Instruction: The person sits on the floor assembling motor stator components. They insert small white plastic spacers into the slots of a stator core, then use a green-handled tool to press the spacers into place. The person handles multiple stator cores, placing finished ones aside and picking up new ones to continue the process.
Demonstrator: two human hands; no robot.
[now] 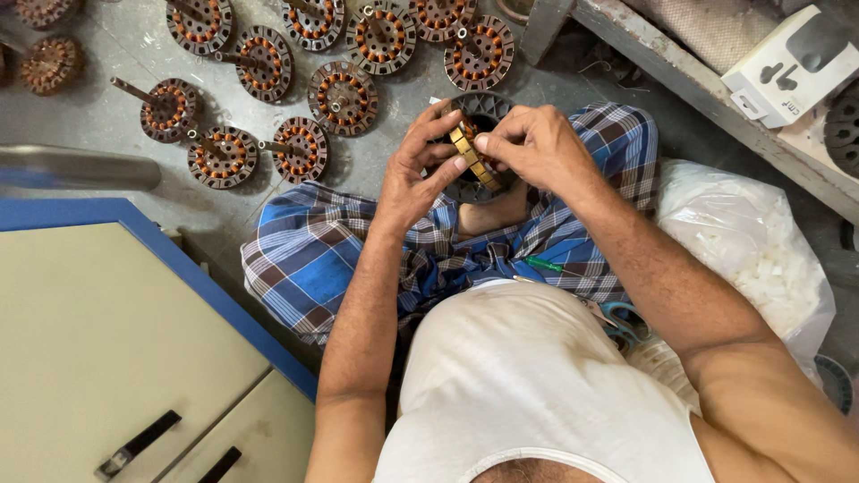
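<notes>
Over his checked lap, left hand (413, 174) and right hand (535, 143) both pinch the round dark copper-wound stator (474, 152); a slip might nick its windings

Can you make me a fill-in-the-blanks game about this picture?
1. Both hands hold one round ____.
2. The left hand and right hand hold it above a checked ____.
3. More stators lie on the ____.
4. The white bag sits on the person's ____ side.

Missing words: stator; cloth; floor; right
</notes>
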